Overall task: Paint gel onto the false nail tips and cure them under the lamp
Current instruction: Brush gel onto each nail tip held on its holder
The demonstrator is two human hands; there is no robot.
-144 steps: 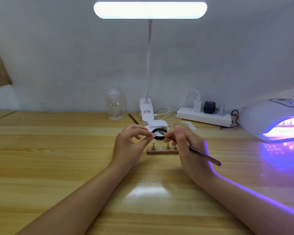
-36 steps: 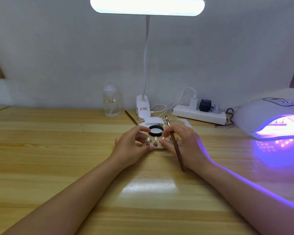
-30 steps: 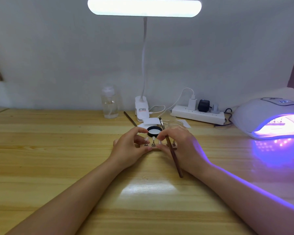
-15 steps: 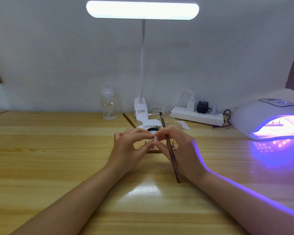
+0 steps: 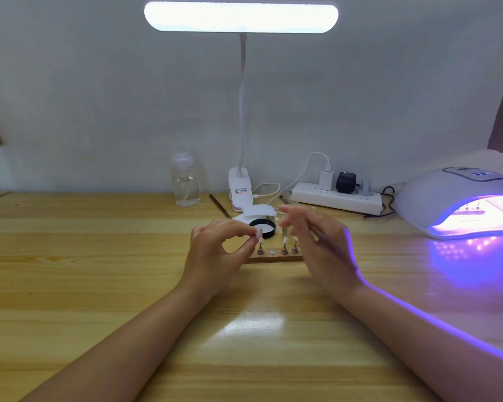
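At a wooden table, a bottle stands far left of centre. The left hand pinches a nail tip above the leftmost peg of the holder. The blurred right hand hovers beside it, fingers loosely spread. At far right the curing lamp glows violet.

Bright desk lamp overhead, violet glow from curing lamp, right hand motion-blurred, glare on table
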